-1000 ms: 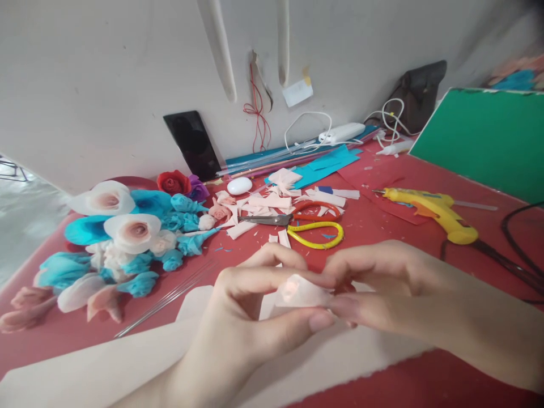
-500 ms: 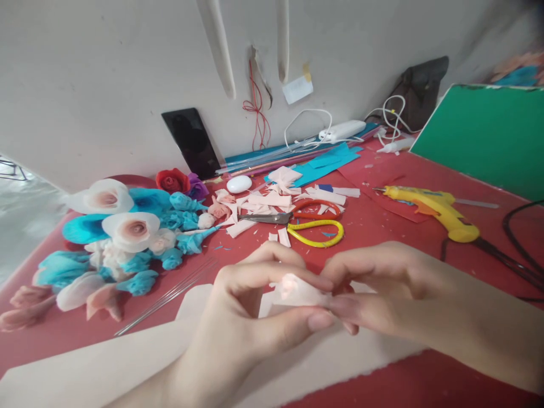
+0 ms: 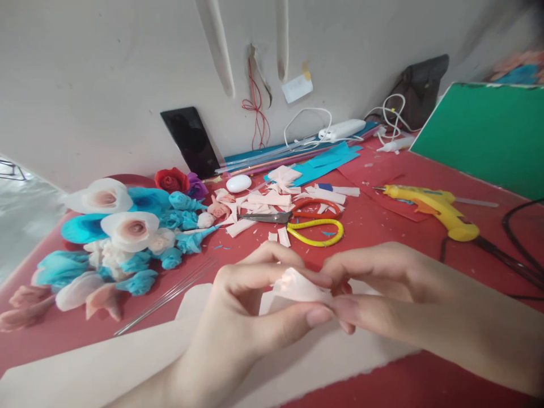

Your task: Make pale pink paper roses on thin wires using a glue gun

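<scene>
Bench [image 3: 361, 226]: red, filling the middle and lower right of the frame; scraps and tools lie beyond the hands, so the wrists have room.
Sheet [image 3: 106, 362]: pale, spread from the lower left to beneath the hands; best worked above rather than leaned on, so that it is not creased.
Flowers [image 3: 131, 229]: a heap of blue, white and pink at the left of the frame; the two wide white ones, with open rims and darker centres, could serve as a guide for shape.
Left hand [image 3: 255, 317]: bent around the bud at lower centre, forefinger above, thumb below; a light cradle seems right here, as thin paper would dent under a hard squeeze.
Right hand [image 3: 391, 294]: thumb and fingers pinching the narrow end; this grip should carry the firmness, holding the layers together while the wide end stays loose.
Glue gun [image 3: 442, 212]: yellow, at the right of the frame, nozzle pointing left, apart from the right hand; if hot, the tip is worth avoiding.
Scissors [image 3: 283, 218]: near centre, beside the scraps [image 3: 272, 199], red and yellow handles to the right.
Bud [image 3: 300, 285]: pale pink, lower centre between both hands, wide ragged end leftward; small, even turns would suit it, without flattening that end. How its base is gathered is hidden by fingers.
</scene>
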The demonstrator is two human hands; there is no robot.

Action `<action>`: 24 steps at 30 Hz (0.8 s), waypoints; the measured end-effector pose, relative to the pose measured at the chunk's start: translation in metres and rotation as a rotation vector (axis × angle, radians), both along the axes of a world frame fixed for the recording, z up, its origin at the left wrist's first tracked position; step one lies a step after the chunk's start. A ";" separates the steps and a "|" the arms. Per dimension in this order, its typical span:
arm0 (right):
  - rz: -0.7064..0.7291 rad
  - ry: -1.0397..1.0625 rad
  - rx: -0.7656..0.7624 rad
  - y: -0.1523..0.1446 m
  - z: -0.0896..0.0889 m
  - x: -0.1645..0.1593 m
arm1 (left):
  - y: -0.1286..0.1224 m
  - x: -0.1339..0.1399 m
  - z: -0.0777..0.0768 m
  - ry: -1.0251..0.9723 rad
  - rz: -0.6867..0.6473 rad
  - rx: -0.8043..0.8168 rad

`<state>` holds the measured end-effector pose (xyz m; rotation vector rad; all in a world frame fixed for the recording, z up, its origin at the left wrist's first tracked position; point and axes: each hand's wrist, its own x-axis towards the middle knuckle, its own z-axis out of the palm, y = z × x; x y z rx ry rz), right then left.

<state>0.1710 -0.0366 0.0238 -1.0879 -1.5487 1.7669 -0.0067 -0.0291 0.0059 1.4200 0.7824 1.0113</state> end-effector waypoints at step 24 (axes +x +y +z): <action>0.029 -0.181 0.052 0.001 0.001 0.009 | 0.001 -0.002 0.007 0.084 -0.029 0.063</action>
